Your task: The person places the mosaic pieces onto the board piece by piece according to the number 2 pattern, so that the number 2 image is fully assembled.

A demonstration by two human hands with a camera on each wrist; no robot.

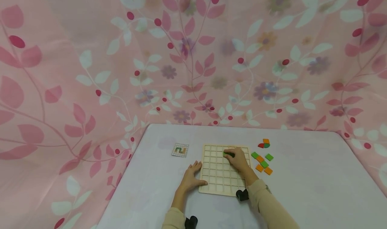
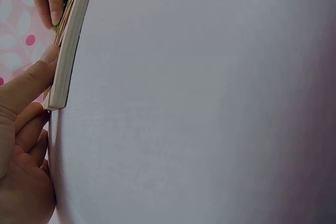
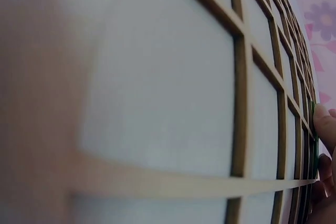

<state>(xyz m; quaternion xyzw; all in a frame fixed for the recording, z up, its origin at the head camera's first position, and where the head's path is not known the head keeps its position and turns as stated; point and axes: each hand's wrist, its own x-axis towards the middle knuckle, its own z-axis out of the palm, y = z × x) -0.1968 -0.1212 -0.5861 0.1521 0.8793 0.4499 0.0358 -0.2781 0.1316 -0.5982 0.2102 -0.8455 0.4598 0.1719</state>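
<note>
– Right hand [image 1: 237,157], where is it?
– Below and right of the frame's centre, over the board's [image 1: 216,180] upper part, pinching a green tile [image 1: 225,153]!
– And the left hand [image 1: 190,178]?
– Spread at the board's left edge, thumb on top! More tiles [image 1: 260,159] right of it on the counter [image 1: 136,188], a card [image 1: 180,150] left.
</note>
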